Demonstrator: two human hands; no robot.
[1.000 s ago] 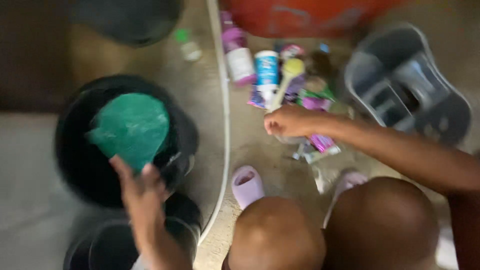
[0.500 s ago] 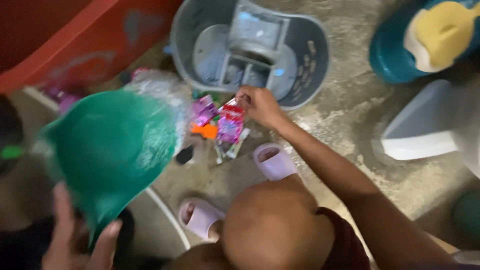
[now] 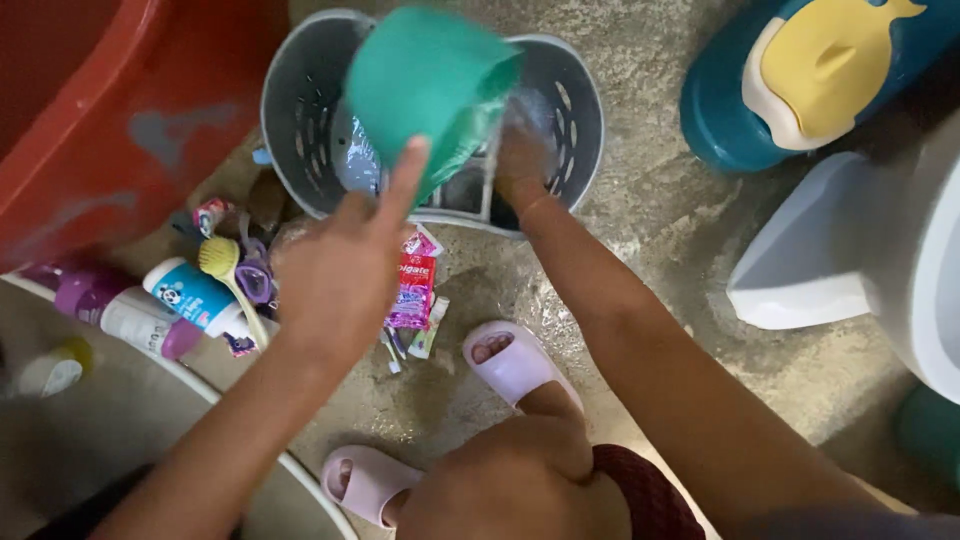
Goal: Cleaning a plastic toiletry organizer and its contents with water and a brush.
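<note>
left hand [image 3: 340, 275] tips green scoop [image 3: 425, 80] — grey basket [image 3: 575, 110]

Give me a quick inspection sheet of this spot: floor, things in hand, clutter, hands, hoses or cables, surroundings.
Surface: rough concrete floor, damp in patches.
Things in hand: green scoop tipped over a grey slotted caddy; water runs into it.
Clutter: toothpaste tubes, a yellow-headed brush, a white and blue bottle, a purple bottle beside the caddy.
Hands: left hand grips the scoop, forefinger along it; right hand reaches inside the caddy, fingers blurred by water.
Cables: nothing seen.
Surroundings: red tub, blue and yellow potty, white fixture, lilac slippers.
</note>
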